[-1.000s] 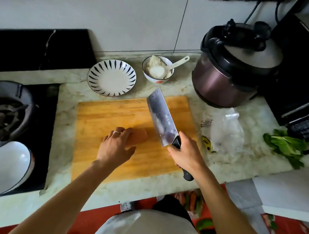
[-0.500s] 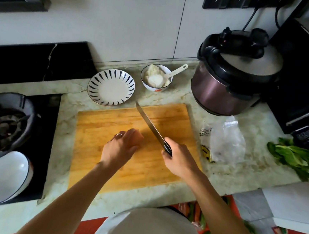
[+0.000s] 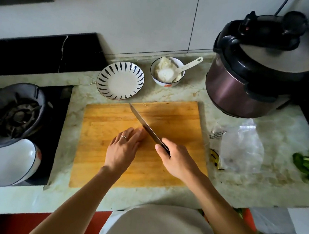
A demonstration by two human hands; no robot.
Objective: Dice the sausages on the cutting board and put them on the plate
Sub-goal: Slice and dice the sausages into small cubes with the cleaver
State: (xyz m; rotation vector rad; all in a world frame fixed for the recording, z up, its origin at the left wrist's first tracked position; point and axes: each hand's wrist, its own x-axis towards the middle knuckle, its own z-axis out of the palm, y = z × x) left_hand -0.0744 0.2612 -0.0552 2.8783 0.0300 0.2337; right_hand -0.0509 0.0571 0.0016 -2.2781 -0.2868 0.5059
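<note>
White rice and spoon in bowl, striped plate bare, right hand gripping knife, left hand flat over sausage.

One cutting board, one knife, one striped plate, two bowls, one cooker.

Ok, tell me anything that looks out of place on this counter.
Two small things. A white bowl sits tilted on the stove, leaning against the burner instead of on the counter. A crumpled plastic bag lies loose right of the board. No spills or damage show.
</note>
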